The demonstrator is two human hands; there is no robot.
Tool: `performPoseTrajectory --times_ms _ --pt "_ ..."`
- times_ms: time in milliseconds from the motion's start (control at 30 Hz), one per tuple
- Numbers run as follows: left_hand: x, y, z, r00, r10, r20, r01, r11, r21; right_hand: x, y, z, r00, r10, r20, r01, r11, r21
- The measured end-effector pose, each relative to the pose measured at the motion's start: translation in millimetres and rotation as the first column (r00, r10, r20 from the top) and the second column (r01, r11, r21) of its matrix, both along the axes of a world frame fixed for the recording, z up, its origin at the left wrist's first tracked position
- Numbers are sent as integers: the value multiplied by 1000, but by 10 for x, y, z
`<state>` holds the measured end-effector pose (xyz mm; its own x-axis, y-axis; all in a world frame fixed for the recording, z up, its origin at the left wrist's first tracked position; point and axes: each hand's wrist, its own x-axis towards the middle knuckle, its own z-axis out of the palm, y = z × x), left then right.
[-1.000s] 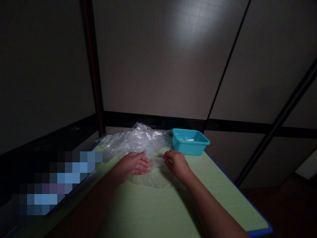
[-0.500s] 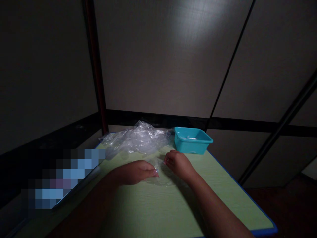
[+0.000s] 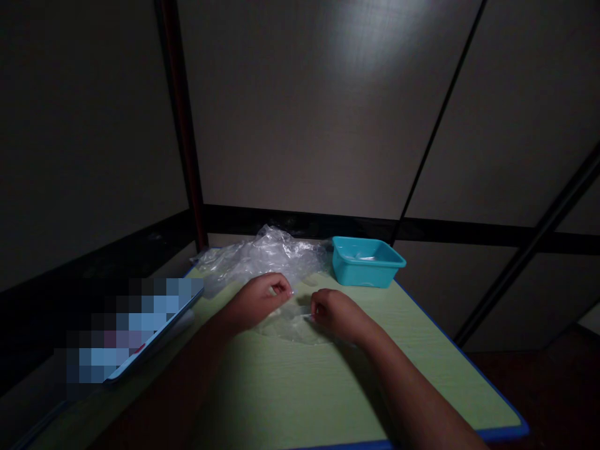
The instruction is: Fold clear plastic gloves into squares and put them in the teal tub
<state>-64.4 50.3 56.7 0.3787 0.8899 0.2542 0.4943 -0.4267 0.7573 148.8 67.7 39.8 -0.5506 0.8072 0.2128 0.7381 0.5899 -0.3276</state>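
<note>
Between my hands, low over the table, is a thin see-through piece of clear plastic (image 3: 295, 330), its outline faint. My right hand (image 3: 338, 312) pinches an edge of it with thumb and forefinger. On the other side, my left hand (image 3: 262, 300) has its thumb and fingertips pressed together in a pinch, a little higher than the plastic; a tiny bright spot shows at the tips, too small to name. Just behind my hands lies a crumpled heap of clear plastic (image 3: 267, 253).
A turquoise basket (image 3: 365, 275) stands at the back right, with something clear inside. At the left, a tilted device with a lit, blurred-out screen (image 3: 154, 322) rests on the green table (image 3: 290, 394), which has a blue edge. Dark panels rise behind.
My left hand has lifted and moved slightly left, away from the lower part of the clear plastic. My right hand has shifted slightly down, still pinching. The view has tilted a little.
</note>
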Motion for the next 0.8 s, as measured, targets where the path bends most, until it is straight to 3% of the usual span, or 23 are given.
performPoseTrajectory --times_ms 67,100,167,267,433,800 --pt "-8 35 -87 974 105 -201 -62 976 209 -5 -7 -10 1000 20 -4 -20 1000 -14" --pt "-8 44 -138 944 117 -309 -43 971 236 -8 -10 -14 1000 29 -5 -29 999 -18" --pt "0 50 -239 880 119 -459 -26 978 205 -10 -12 -16 999 41 -4 -41 999 -23" --pt "17 44 -343 823 84 -562 4 988 154 -7 -10 -15 999 37 7 -37 999 -30" --pt "10 48 -389 804 71 -590 38 985 170 1 -11 -19 998 67 -20 -67 997 -22" --pt "172 37 -469 883 -14 -469 138 963 230 -3 -16 13 994 98 -49 -98 995 1"
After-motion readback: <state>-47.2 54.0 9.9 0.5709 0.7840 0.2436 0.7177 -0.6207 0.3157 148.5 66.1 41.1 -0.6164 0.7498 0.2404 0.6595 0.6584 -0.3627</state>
